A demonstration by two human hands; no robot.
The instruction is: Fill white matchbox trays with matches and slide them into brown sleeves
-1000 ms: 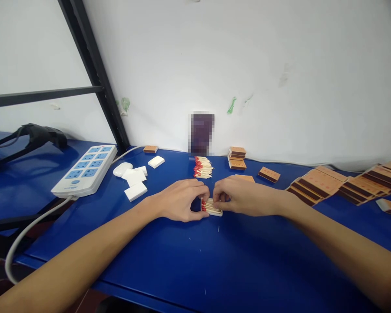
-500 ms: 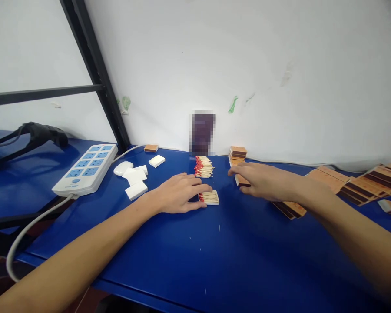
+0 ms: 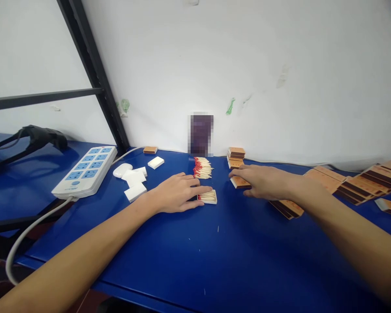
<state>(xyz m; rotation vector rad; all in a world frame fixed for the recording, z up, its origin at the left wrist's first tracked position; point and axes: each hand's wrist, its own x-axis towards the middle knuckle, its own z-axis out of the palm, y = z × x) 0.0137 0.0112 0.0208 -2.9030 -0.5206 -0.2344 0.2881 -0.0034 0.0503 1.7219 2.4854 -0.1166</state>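
Note:
A small white matchbox tray (image 3: 211, 201) full of red-tipped matches lies on the blue table. My left hand (image 3: 177, 193) holds its left end, the thumb along the near side and the index finger stretched across the matches. Just behind it is a loose pile of matches (image 3: 202, 168), heads to the left. To the right, my right hand (image 3: 265, 182) reaches over a matchbox (image 3: 239, 182) with orange top and dark striking side. Index finger and thumb are around this box, which rests low by the table. Behind it stand stacked matchboxes (image 3: 236, 152).
Several white trays (image 3: 135, 191) and a white rounded case (image 3: 122, 170) lie left. A power strip (image 3: 86, 169) with its cable sits beyond them. Many matchboxes (image 3: 371, 184) are spread right. A pixelated dark object (image 3: 201, 134) leans on the wall (image 3: 263, 65).
The view has shifted slightly. My right hand and the matchbox under it have moved a little left, and more of the box shows. My left hand stays at the tray.

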